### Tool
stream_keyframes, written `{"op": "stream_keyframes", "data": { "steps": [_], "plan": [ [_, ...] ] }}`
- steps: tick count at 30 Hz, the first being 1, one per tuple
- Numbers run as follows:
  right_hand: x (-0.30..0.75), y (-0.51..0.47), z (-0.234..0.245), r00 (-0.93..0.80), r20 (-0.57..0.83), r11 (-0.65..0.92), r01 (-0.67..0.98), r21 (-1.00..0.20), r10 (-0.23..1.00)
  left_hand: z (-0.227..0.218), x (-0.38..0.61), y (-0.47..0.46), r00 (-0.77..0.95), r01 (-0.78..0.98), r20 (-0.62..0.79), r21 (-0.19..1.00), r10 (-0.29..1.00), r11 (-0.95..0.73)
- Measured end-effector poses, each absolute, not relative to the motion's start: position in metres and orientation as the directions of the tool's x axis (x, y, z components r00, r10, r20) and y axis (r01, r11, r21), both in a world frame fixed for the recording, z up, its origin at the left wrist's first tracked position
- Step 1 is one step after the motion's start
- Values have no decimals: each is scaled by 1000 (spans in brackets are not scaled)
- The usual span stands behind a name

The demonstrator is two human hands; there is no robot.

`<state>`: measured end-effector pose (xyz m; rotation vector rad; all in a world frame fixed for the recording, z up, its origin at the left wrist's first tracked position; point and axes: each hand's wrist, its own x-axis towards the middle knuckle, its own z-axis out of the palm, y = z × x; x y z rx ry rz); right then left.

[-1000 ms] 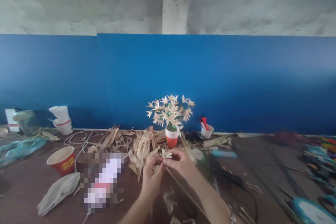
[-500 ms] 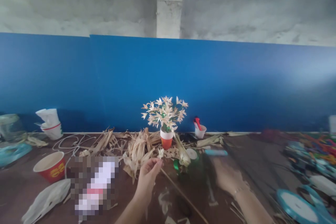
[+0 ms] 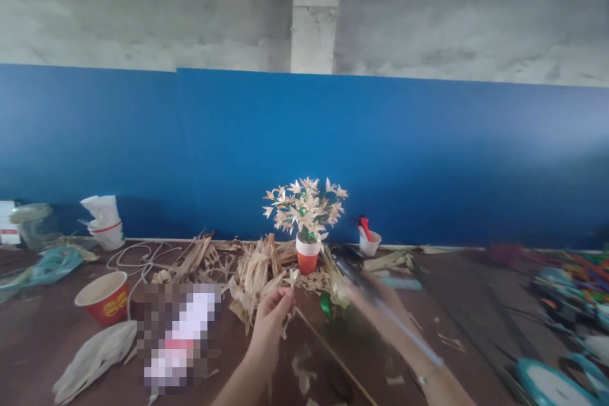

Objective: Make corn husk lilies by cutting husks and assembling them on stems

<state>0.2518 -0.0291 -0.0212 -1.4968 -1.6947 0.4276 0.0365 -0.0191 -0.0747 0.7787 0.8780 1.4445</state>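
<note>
"What's different now?"

"The right hand (image 3: 380, 307). A second ago both hands were at the little pale flower (image 3: 293, 277); then the right hand swept off to the side, and now it's back near the middle, gripping a dark tool. It's blurred, but I'd call it a glue gun (image 3: 354, 269), with a pale glue stick (image 3: 410, 330) trailing back over the forearm."

"And the left hand (image 3: 272, 317)?"

"Pinching the flower at its base between thumb and fingertips, petals up. That hold hasn't changed."

"Where is the flower, exactly?"

"Raised above the desk (image 3: 457, 304), just on the near side of the red-and-white paper cup (image 3: 308, 257) that carries the bouquet of similar flowers (image 3: 307, 206). Dry corn husks (image 3: 257, 269) lie close by on the left."

"So what does the change mean for the work?"

"My reading: it has gone from two-handed handling to one hand steadying the flower while the other has a tool. The glue gun and flower look apart, though the blur hides exactly where the nozzle points."
</note>
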Motion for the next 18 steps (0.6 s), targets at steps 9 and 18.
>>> {"op": "stream_keyframes", "data": {
  "steps": [9,18],
  "plan": [
    [200,-36,-40,-270,590,620,570,-539,761,-79,38,-16,-41,-482,-68,875,997,40],
    [198,-35,-53,-257,547,570,623,-536,796,-96,38,-6,-19,-471,-56,881,998,41]
  ]
}}
